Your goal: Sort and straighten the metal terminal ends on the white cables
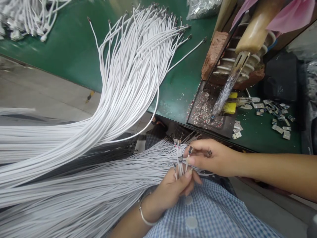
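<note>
Several white cables [181,168] with small metal connectors at their tips are bunched in my left hand [173,186], whose fingers close around them just below the connectors. My right hand [213,157] pinches one white cable [187,160] close to its dark connector, beside that bunch. Another small connector shows between the fingers of my right hand, partly hidden. Below and left of both hands spreads a large bundle of white cables [119,178]. A second thick bundle [133,66] drapes over the green table [79,66], its connector ends fanned out at the back.
A soldering iron [230,82] slants tip-down over a dark tray [203,112] strewn with solder bits, near a coil holder and bricks [214,54]. Yellow sponge pieces [229,108] and loose USB connectors [279,115] lie to its right. More cables [29,19] rest at the upper left.
</note>
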### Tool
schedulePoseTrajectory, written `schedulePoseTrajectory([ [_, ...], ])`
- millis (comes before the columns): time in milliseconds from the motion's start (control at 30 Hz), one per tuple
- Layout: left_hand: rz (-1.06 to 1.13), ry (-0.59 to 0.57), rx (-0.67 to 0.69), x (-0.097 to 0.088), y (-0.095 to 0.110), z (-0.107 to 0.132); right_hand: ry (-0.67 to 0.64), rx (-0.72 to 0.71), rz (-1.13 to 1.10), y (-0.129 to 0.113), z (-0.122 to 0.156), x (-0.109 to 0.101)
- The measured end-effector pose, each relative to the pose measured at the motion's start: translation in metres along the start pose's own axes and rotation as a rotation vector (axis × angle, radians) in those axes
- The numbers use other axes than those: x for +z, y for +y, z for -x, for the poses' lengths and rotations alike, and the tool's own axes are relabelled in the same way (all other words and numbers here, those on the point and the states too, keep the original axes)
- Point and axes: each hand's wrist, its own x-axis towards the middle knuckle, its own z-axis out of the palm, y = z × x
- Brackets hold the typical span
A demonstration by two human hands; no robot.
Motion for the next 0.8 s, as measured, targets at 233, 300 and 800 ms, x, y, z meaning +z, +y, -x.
schedulePoseTrajectory([
  [233,-0.020,-0.035,-0.003,0.0022,0.0034,-0.0026,0.023,-0.001,0.024,-0.0006,0.0015,-0.0001],
  [300,-0.030,-0.037,-0.002,0.0026,0.0043,-0.0028,-0.003,0.019,-0.025,-0.0011,0.0014,0.0008],
  [800,-0.067,-0.100,-0.070,0.0042,0.0030,-0.0032,-0.026,0.068,-0.027,0.0026,0.0037,0.0025],
])
